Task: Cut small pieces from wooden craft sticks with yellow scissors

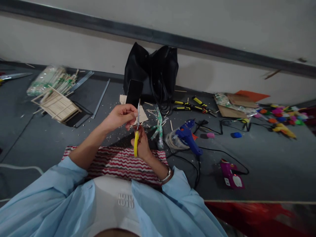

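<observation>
My right hand [143, 144] is closed round the yellow handle of a pair of scissors [136, 144], whose blades point up and away from me. Close beside the blades, my left hand [122, 117] pinches thumb and fingers together; whatever sits between them is too small to make out. Beneath and behind the hands lies a piece of tan card [142, 116] among scattered wood scraps. A black phone [134, 92] leans against a black bag [158, 70]. A red-and-white wavy-striped cloth [113, 162] lies under my forearms.
To the left are a small slatted stick structure [59, 106], bundled sticks [61, 80] and a metal ruler [101, 98]. On the right stand a blue glue gun [189, 136], pliers [195, 108], a purple power box [231, 174], cables and colourful pompoms [283, 113]. A wall runs behind.
</observation>
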Available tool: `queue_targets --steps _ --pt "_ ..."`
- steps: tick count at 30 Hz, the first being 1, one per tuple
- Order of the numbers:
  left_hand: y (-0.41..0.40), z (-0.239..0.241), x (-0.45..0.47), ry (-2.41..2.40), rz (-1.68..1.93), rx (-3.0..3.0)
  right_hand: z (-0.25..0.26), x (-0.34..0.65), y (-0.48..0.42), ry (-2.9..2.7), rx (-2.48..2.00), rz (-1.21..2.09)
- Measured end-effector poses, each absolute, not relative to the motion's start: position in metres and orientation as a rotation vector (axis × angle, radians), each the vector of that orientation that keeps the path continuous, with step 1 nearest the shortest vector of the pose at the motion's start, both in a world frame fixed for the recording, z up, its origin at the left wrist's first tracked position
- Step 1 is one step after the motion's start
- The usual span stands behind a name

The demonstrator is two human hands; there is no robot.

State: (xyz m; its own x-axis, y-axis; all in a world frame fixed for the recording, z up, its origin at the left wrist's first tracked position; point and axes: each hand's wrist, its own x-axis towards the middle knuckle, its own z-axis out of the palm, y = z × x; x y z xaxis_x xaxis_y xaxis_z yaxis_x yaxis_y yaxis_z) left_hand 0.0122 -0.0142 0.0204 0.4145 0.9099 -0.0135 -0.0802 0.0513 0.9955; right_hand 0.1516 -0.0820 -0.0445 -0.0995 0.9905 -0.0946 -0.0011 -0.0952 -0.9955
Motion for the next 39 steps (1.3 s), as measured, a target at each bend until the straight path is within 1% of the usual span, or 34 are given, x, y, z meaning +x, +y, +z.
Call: queue_targets --steps 11,15,20,24,30,36,39 --pt "-0.012 0.015 0.011 0.863 0.867 1.409 -0.059 0.152 -0.083 -1.24 -1.24 1.273" --pt "-0.01 0.01 0.011 0.806 0.88 1.639 -0.066 0.154 -0.082 -1.265 -1.266 1.23" --pt "-0.007 0.009 0.01 0.975 1.013 2.091 -0.064 0.154 -0.079 -1.283 -1.257 1.238" --pt "-0.007 0.008 0.011 1.019 1.102 2.265 -0.059 0.154 -0.08 -1.279 -1.248 1.299" --pt "-0.008 0.007 0.011 1.05 1.1 2.201 -0.06 0.153 -0.081 -1.216 -1.231 1.339" --pt "-0.009 0.009 0.011 1.057 1.015 2.0 -0.059 0.151 -0.081 -1.17 -1.23 1.353" --pt "-0.009 0.011 0.011 1.079 0.964 1.996 -0.06 0.152 -0.081 -1.154 -1.229 1.344"
